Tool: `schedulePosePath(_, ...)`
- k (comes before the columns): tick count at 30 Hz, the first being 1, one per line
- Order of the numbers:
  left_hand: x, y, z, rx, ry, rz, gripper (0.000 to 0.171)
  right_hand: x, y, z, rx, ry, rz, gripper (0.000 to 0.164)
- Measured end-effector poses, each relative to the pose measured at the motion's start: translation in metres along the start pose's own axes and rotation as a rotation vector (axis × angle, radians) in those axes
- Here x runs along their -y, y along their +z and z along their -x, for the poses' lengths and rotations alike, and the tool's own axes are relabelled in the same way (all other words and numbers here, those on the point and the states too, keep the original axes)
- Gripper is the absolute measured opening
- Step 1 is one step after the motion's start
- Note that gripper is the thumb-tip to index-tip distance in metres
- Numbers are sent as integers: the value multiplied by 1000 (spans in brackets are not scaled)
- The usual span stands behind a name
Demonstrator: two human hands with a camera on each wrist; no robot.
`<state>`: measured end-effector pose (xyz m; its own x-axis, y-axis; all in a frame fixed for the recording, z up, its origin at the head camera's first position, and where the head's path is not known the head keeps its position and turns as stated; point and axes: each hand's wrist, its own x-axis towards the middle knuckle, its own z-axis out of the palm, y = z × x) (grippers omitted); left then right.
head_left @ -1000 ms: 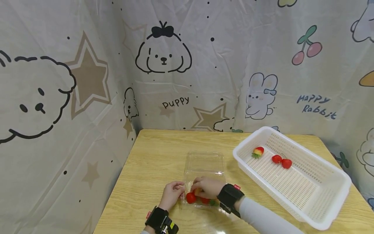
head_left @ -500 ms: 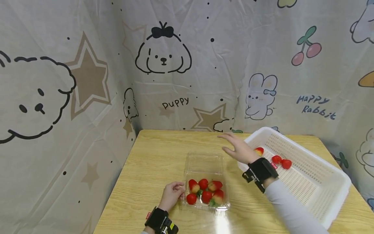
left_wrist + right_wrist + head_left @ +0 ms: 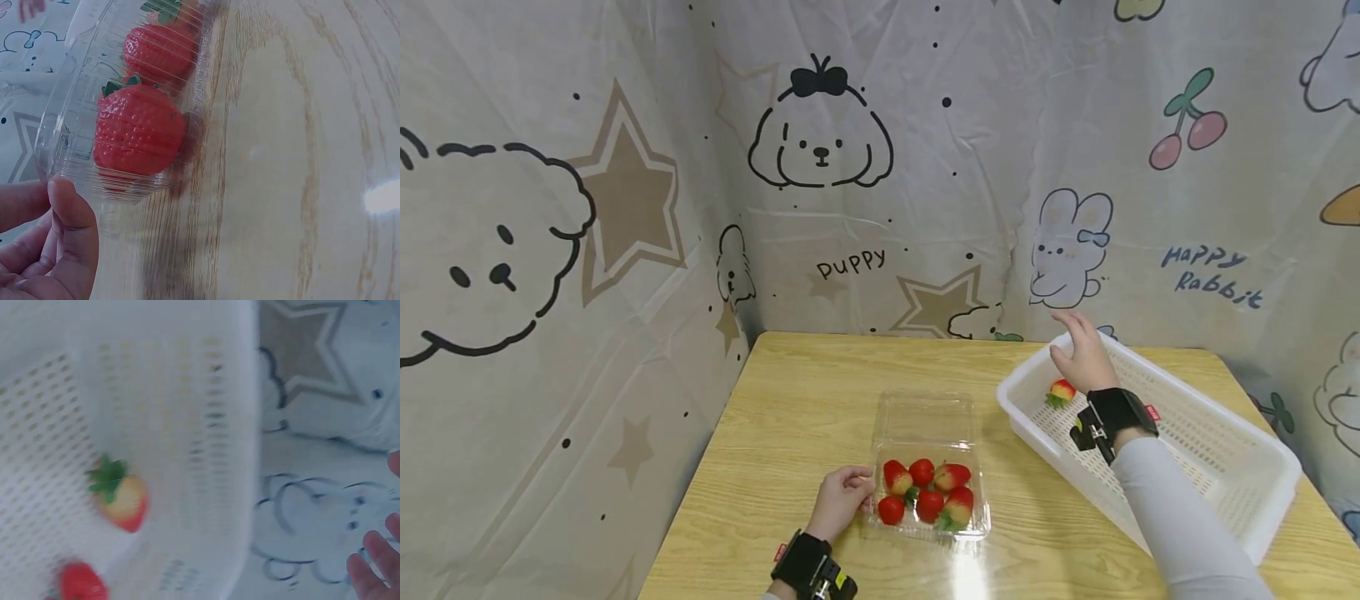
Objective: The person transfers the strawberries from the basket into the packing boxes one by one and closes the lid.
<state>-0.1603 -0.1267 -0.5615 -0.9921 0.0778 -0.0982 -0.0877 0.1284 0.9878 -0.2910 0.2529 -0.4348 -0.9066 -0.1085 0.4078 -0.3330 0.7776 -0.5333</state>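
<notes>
My left hand [image 3: 841,502] pinches the left rim of a clear plastic clamshell box [image 3: 75,94] between thumb and forefinger. Red strawberries [image 3: 929,505], several of them, lie in two rows inside the box, and its lid [image 3: 925,417] is folded back on the table. Above the far left part of a white perforated basket [image 3: 1225,417], my right hand [image 3: 1086,360] hovers with fingers extended and nothing held. A yellow-red strawberry [image 3: 1062,393] with green leaves lies in the basket below that hand. Another red strawberry [image 3: 82,584] shows in the right wrist view; the right arm hides it in the head view.
The wooden table [image 3: 805,392] carries the box near its front middle and the basket, set at a slant, on the right. A printed curtain [image 3: 865,217] hangs behind the table and along its left side.
My right hand has left the box and moved right and away to over the basket, leaving a yellow-red strawberry in the box. The left hand has stayed at the box's rim.
</notes>
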Motion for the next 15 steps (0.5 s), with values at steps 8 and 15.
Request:
schedulePosePath(8,-2,-1,1,1,-15,-14,25,-112,47,4,260,129,141,59)
schedulePosePath(15,-25,-1,10,0,-8,-4,24,-130,68,14,517,200,207,64)
